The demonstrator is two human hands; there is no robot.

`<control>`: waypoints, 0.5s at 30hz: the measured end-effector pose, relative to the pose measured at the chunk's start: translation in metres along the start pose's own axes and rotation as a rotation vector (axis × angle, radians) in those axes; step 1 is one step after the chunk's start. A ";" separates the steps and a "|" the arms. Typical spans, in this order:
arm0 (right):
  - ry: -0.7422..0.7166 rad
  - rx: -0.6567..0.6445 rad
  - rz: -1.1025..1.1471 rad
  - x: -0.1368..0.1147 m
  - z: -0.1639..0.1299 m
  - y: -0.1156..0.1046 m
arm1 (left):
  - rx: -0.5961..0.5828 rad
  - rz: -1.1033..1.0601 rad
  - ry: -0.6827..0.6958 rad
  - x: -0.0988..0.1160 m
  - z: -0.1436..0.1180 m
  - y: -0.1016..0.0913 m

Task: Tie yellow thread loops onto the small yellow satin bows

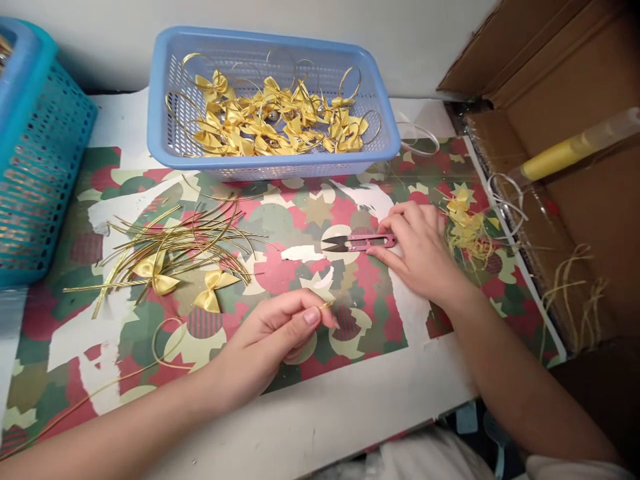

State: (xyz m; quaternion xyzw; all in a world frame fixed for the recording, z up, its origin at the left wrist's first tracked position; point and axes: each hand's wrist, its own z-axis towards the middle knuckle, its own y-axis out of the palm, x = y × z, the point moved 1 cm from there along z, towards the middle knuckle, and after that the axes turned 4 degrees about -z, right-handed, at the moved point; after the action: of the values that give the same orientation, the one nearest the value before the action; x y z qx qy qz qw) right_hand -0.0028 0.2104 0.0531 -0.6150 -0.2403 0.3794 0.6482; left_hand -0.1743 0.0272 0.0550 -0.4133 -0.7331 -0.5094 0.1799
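My left hand (280, 330) is closed in a pinch above the patterned sheet, with a short bit of yellow cord (327, 305) showing at the fingertips. Most of what it holds is hidden by the fingers. Farther right, my right hand (417, 250) has its thumb and fingers on the handle end of pink thread snips (370, 243), whose dark blades point left. Two yellow satin bows (214, 290) lie left of my left hand, by a loose pile of gold wire ties (190, 240). A thin cord (167, 343) loops near my left forearm.
A blue basket (275, 162) of gold bows with looped ties stands at the back. At left is a teal basket (40, 173). Yellow thread scraps (467, 227) lie right of my right hand, beside a cardboard box (565, 133) with a yellow tube (575, 150).
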 end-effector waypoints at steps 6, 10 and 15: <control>0.101 -0.107 0.225 -0.008 -0.007 -0.008 | 0.026 -0.014 0.048 0.000 0.001 0.001; 0.241 -0.160 0.750 -0.020 -0.021 -0.019 | 0.130 -0.023 0.115 -0.004 0.001 0.003; 0.131 -0.553 1.137 -0.044 -0.035 -0.030 | 0.250 0.014 0.184 -0.009 0.000 0.003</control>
State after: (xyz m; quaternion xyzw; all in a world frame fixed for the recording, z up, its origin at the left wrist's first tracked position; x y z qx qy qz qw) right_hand 0.0037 0.1555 0.0848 -0.8130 0.0749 0.5500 0.1759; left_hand -0.1668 0.0239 0.0505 -0.3445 -0.7683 -0.4484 0.2999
